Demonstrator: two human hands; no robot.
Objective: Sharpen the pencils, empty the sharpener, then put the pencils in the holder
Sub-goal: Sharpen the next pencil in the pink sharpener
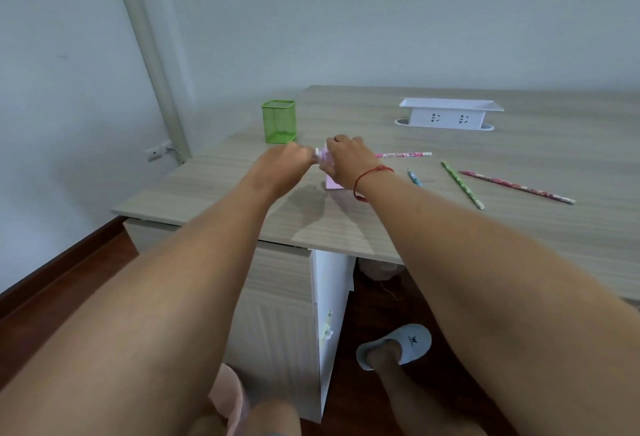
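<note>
Pink plastic, the sharpener [333, 182] stands at frame centre, gripped from above by the right hand [346, 155], with a pencil [403, 155] jutting rightward, while the left hand [287, 162] apparently pinches its crank [317, 151]: sharpening is in hand, and steady turning comes next.

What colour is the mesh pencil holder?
The pencil holder is bright green; the head view shows it clearly.

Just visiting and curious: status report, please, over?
Left-hand grip and right-hand grip both holding pink box-shaped sharpener. Green mesh holder stands apart, behind. Patterned pencils lie loose, right; nothing blocking.
</note>
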